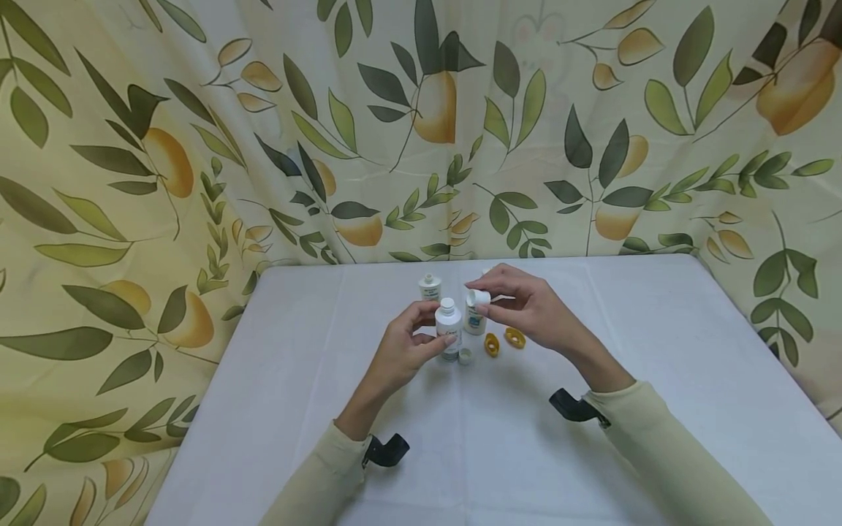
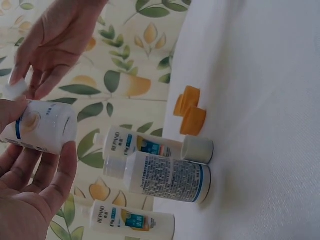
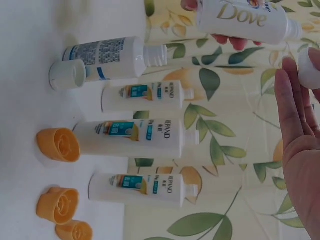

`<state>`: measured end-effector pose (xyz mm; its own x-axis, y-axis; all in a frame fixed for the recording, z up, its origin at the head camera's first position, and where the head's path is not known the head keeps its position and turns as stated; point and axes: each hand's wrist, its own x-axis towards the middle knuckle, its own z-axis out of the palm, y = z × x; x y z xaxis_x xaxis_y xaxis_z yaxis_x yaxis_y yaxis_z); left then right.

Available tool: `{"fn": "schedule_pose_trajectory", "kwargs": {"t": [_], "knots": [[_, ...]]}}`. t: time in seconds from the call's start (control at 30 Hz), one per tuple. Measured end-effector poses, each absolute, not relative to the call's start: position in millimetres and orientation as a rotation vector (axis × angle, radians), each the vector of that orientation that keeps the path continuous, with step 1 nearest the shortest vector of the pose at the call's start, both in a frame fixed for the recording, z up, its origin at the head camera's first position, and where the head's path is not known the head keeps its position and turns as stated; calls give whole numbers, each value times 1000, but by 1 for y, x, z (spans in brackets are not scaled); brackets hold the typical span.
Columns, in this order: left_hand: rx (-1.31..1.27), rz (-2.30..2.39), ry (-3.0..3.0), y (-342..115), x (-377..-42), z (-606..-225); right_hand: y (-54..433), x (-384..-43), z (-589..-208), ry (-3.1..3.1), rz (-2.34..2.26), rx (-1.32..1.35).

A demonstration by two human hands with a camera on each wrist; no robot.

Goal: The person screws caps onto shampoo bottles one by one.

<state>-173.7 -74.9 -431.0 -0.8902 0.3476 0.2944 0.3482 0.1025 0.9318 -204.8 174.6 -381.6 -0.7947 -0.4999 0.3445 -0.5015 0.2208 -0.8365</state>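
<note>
My left hand (image 1: 403, 351) grips a white Dove bottle (image 3: 245, 20) around its body, its neck bare of a cap. Just to the right of that neck, my right hand (image 1: 539, 308) pinches a white cap (image 1: 480, 297) between thumb and fingers, apart from the bottle. Below the held bottle, a white bottle with a blue band (image 2: 165, 175) stands uncapped on the table. A pale cap (image 2: 197, 149) sits close against its base.
Three white REPAND bottles (image 3: 132, 131) stand uncapped in a row on the white-covered table (image 1: 296, 409). Three orange caps (image 3: 59, 145) lie near their bases. A leaf-and-fruit patterned curtain (image 1: 395, 183) hangs behind the table and along its sides.
</note>
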Motion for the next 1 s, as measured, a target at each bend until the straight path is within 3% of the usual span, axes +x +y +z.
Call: {"fn": "schedule_pose_trajectory", "kwargs": {"t": [1.0], "knots": [[-768, -1993, -2346, -64, -173, -431, 165, -205, -366, -2468, 1589, 1046]]}}
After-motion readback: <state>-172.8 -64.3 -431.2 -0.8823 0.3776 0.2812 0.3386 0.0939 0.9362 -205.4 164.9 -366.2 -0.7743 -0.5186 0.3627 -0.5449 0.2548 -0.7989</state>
